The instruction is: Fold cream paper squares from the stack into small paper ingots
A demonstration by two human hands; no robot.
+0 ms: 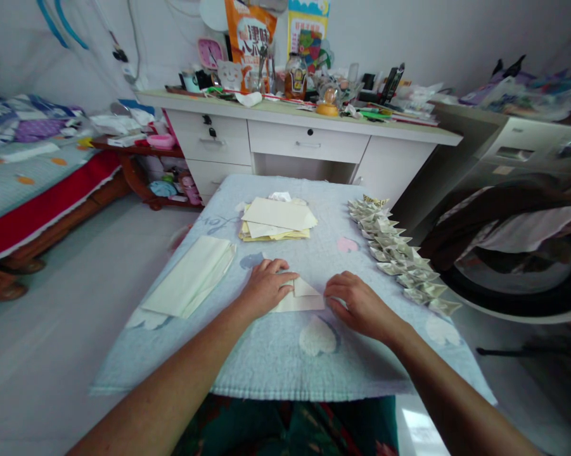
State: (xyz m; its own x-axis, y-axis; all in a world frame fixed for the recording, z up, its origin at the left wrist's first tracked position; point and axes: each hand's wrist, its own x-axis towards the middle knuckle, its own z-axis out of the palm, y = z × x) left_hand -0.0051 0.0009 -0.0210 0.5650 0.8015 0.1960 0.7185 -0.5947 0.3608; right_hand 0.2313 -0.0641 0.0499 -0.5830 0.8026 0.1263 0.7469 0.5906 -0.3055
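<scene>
A small sheet of cream paper [300,303] lies on the cloth-covered table in front of me, its right upper corner folded down into a slanted flap. My left hand [268,286] rests on the paper's left part with fingers spread, thumb and forefinger along the fold. My right hand [354,300] is at the paper's right end, fingers curled and their tips beside its corner; whether they pinch it is hidden. Beyond the hands sits a stack of cream and yellow paper sheets [278,218]. Left of them lies a larger bundle of folded paper [190,275].
Rows of folded paper pieces [399,253] line the table's right side. The light blue tablecloth [285,373] has heart patterns. Behind stands a white desk [308,142] crowded with jars and packets. A washing machine [518,234] is at right, a bed [38,171] at left.
</scene>
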